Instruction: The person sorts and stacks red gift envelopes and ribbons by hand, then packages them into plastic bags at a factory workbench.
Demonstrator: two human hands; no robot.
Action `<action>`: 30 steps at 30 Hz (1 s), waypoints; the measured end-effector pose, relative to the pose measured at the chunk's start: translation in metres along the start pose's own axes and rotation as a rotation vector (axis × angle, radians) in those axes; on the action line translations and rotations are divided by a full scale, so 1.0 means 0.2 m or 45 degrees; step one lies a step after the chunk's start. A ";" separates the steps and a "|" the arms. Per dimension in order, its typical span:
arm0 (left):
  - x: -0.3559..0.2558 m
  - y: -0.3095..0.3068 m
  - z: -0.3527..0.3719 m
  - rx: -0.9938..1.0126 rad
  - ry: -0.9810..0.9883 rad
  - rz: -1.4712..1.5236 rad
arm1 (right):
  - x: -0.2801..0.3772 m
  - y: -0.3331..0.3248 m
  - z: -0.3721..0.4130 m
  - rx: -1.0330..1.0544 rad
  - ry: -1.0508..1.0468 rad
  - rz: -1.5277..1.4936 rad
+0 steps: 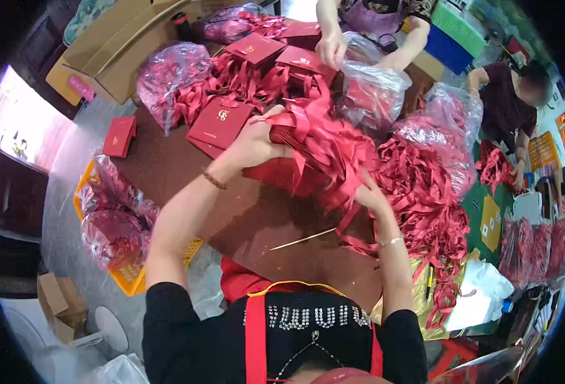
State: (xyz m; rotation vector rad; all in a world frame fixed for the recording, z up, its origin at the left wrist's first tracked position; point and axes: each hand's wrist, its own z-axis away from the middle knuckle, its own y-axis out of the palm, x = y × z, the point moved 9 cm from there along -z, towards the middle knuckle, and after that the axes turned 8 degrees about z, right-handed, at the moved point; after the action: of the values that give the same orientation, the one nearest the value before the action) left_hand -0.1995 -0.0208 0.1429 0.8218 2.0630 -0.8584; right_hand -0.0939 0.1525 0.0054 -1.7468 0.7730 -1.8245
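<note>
My left hand (pixel 261 142) is closed round the edge of a bundle of folded red paper bags with long ribbon handles (pixel 324 144), raised over the brown table (pixel 231 221). On the bundle's right side, my right hand (pixel 371 194) grips loose ribbon ends; its fingertips are partly hidden among them. Ribbons hang down below both hands. A flat stack of red bags with gold print (pixel 220 125) lies just left of my left hand. To the right of my right hand spreads a big heap of red ribbon bags (pixel 417 185).
A thin stick (pixel 303 239) lies on the table near me. A small red card (pixel 119 136) stands at the left edge. A yellow crate (pixel 129 280) holds plastic-wrapped red bundles. Across the table, a co-worker's hands (pixel 334 48) handle a clear plastic bag (pixel 375 96). Another person stands far right.
</note>
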 end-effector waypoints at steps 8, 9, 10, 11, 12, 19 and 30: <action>0.14 0.24 -0.16 0.653 -0.017 -1.446 | 0.87 -0.49 0.14 -0.770 -0.678 0.437; 0.14 0.29 -0.15 0.621 0.054 -1.320 | 0.97 -0.38 0.10 -0.636 -0.879 0.441; 0.12 0.33 -0.11 0.428 0.433 -1.089 | 1.01 -0.28 0.05 -0.534 -1.000 0.500; 0.08 0.35 -0.09 0.419 0.467 -1.124 | 0.98 -0.23 -0.02 -0.507 -0.980 0.524; 0.04 0.37 -0.06 0.405 0.496 -1.162 | 0.95 -0.18 -0.07 -0.474 -0.965 0.545; 0.27 0.41 -0.02 0.653 -0.157 -1.200 | 0.70 -0.03 -0.17 0.086 -0.542 0.258; 0.26 0.39 -0.03 0.613 -0.052 -1.138 | 0.57 0.02 -0.20 0.172 -0.090 0.471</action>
State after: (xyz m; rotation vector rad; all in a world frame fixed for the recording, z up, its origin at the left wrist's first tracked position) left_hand -0.1684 0.0427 0.0798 0.0434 2.2046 -1.8764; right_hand -0.1397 0.0735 0.0835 -1.4613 0.8578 -1.5223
